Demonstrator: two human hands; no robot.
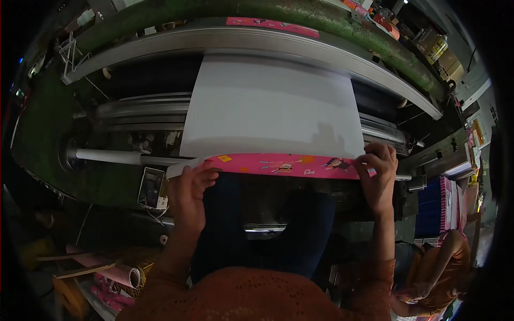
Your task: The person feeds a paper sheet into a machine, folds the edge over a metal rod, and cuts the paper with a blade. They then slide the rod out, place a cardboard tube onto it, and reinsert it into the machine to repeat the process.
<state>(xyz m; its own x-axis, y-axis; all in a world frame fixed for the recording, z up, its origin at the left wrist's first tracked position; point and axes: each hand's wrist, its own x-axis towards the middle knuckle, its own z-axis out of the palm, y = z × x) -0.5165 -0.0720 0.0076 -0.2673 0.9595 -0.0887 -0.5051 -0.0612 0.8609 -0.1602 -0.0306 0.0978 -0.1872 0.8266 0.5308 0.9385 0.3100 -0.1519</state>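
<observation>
White sheet [267, 117] now spread toward the wearer, near end turned so the pink edge [321, 166] is shown, cartoon prints & all. R corner is pinched b/w thumb & fingertips of the right hand [380, 174]. At the L corner, the left hand [188, 195] is seen part-curled, paper touched; whether it's firmly gripped can't be told. Both hands are best kept level here, w/ equal pull at each end, b/c a crease or skew could be started by one-sided tugging. L corner looks curled, so it's prob. best smoothed out, w/ fingertips kept clear of the rollers.

Now the surface: no tabletop, just a machine. The sheet is carried over shiny rollers [139, 111], its far end met by a long metal bar [241, 40]; past that, a big green roller [160, 27] is seen, paint scuffed. A long rod [107, 155] is set near the turned edge, w/ a small box [152, 187] below, L side.

Room's dim & cluttered: striped roll [126, 275] stowed lower L, yellow tin [436, 49] upper R, and a co-worker [433, 273] in orange is glimpsed lower R.
</observation>
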